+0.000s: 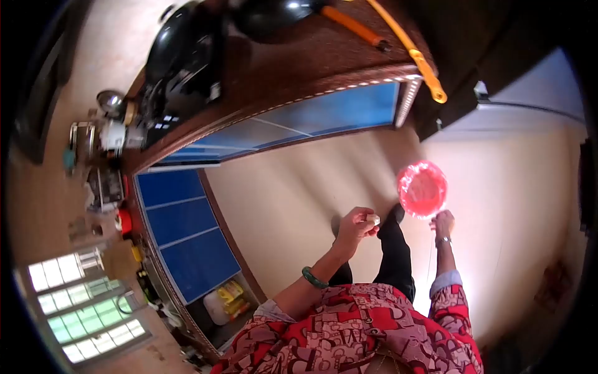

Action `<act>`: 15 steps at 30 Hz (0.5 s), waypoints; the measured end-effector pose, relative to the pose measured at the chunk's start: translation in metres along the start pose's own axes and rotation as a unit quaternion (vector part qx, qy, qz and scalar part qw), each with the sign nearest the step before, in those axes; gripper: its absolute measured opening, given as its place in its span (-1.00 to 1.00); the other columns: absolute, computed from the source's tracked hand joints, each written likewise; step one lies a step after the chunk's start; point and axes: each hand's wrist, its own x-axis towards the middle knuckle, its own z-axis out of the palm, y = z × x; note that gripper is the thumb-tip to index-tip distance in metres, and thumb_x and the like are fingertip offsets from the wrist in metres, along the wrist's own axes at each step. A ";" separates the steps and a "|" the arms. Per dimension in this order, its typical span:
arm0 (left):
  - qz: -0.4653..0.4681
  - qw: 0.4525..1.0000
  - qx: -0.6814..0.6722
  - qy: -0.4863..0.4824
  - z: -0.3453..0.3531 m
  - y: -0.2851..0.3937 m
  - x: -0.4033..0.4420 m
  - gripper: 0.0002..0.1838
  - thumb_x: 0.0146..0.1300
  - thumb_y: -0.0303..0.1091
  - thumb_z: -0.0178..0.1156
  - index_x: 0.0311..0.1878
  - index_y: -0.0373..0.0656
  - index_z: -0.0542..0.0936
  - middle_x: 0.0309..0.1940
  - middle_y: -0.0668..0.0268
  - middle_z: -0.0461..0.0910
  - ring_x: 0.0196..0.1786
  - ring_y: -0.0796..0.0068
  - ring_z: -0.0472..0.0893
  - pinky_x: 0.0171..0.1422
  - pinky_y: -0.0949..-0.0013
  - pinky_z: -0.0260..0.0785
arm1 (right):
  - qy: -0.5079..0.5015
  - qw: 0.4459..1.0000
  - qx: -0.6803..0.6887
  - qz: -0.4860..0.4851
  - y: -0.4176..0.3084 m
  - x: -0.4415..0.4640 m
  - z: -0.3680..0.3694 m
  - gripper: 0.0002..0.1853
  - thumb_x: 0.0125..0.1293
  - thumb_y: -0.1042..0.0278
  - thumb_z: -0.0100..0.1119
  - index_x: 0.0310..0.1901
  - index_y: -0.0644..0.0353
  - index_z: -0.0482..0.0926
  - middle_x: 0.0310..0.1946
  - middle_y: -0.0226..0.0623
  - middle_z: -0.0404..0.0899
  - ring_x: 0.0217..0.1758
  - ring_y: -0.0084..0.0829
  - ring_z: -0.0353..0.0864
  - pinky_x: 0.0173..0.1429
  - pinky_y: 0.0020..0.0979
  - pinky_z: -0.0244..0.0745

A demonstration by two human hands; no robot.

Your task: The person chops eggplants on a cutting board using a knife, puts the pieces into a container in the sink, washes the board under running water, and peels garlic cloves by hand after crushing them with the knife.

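Observation:
My left hand (pixel 360 227) is closed round a small whitish object (pixel 373 219), in front of my body above the floor. A green bangle (pixel 314 278) circles that wrist. Further right, my right hand (pixel 442 224) is at the near rim of a round bin (pixel 423 189) lined with a pink plastic bag, its fingers bent. Whether those fingers grip the liner is too small to tell. The inside of the bin looks pink, with no separate items that I can make out.
Blue-door cabinets (pixel 190 234) run along the left and far side under a dark red counter (pixel 280 78). A black pan with an orange handle (pixel 352 26) lies on top. One lower cabinet is open, showing yellow packages (pixel 232 299). Pale tiled floor (pixel 280 199) surrounds my feet.

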 end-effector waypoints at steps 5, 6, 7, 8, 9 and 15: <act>0.052 0.995 -0.077 0.021 -0.071 -0.014 -0.018 -0.73 0.18 -0.51 0.12 -0.03 -0.25 0.42 -0.25 0.26 0.53 -0.27 0.45 0.58 -0.14 0.39 0.48 | 0.047 0.998 0.048 0.015 0.025 -0.004 0.027 -0.82 0.17 0.29 -0.16 -0.46 0.19 0.37 -0.71 -0.24 0.39 -0.78 -0.46 0.31 -0.75 -0.44 0.28; 0.067 0.993 -0.098 0.018 -0.086 -0.015 -0.027 -0.73 0.18 -0.50 0.12 -0.03 -0.25 0.42 -0.25 0.26 0.53 -0.27 0.44 0.58 -0.15 0.39 0.48 | 0.026 0.998 0.051 0.007 0.025 -0.017 0.036 -0.82 0.17 0.30 -0.15 -0.44 0.20 0.37 -0.70 -0.23 0.41 -0.78 -0.45 0.32 -0.76 -0.43 0.30; 0.082 0.989 -0.121 0.016 -0.103 -0.017 -0.038 -0.73 0.18 -0.50 0.13 -0.03 -0.25 0.42 -0.25 0.25 0.53 -0.28 0.43 0.58 -0.15 0.39 0.49 | 0.004 0.999 0.053 -0.001 0.027 -0.030 0.047 -0.82 0.17 0.30 -0.14 -0.42 0.21 0.38 -0.69 -0.22 0.42 -0.78 -0.44 0.34 -0.76 -0.42 0.32; 0.086 0.988 -0.129 0.023 -0.120 -0.016 -0.044 -0.73 0.18 -0.48 0.14 -0.04 -0.26 0.43 -0.24 0.25 0.54 -0.27 0.42 0.59 -0.15 0.39 0.49 | -0.016 0.999 0.049 -0.005 0.025 -0.043 0.061 -0.82 0.18 0.30 -0.14 -0.40 0.22 0.40 -0.68 -0.20 0.43 -0.78 -0.43 0.35 -0.76 -0.41 0.34; 0.104 0.983 -0.146 0.029 -0.140 -0.017 -0.057 -0.73 0.18 -0.48 0.14 -0.04 -0.26 0.43 -0.24 0.25 0.54 -0.27 0.42 0.59 -0.15 0.39 0.49 | -0.039 0.998 0.046 -0.012 0.025 -0.061 0.076 -0.82 0.18 0.31 -0.14 -0.38 0.22 0.41 -0.67 -0.19 0.45 -0.77 -0.41 0.37 -0.76 -0.40 0.35; 0.191 0.949 -0.220 0.116 -0.289 -0.022 -0.149 -0.70 0.17 -0.51 0.15 -0.01 -0.29 0.43 -0.21 0.22 0.54 -0.25 0.43 0.59 -0.14 0.38 0.50 | -0.235 0.970 -0.028 -0.055 0.043 -0.171 0.217 -0.71 0.31 0.08 -0.04 -0.26 0.18 0.38 -0.61 -0.28 0.45 -0.71 -0.44 0.44 -0.70 -0.43 0.38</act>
